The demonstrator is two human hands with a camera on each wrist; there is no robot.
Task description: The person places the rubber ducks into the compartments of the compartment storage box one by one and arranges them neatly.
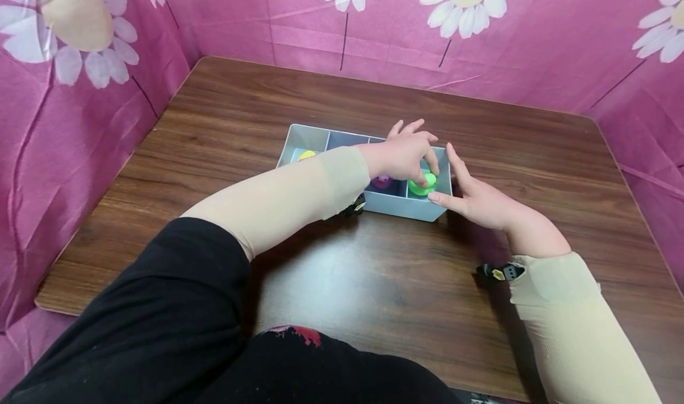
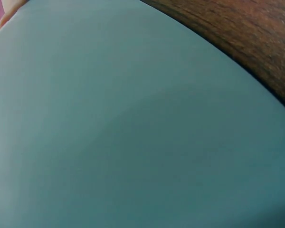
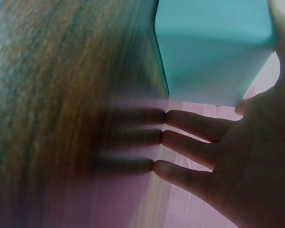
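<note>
A pale blue divided tray point(image 1: 385, 204) sits on the table, seen in the head view. My left hand point(image 1: 403, 157) reaches into its right end compartment, with thumb and index finger pinching a bright green toy point(image 1: 421, 187) that looks like a small rubber duck. At the tray's right end, my right hand point(image 1: 483, 202) holds the wall between thumb and index finger. In the right wrist view its other fingers point(image 3: 194, 147) stretch straight down to the table. The tray's smooth side point(image 2: 133, 118) fills most of the left wrist view.
A purple toy point(image 1: 382, 181) lies in the compartment left of the green one. Something yellow point(image 1: 307, 154) shows in the left end compartment, partly behind the left forearm. Wooden table point(image 1: 347, 291) surrounds the tray; a pink flowered cloth point(image 1: 299, 30) hangs behind and beside it.
</note>
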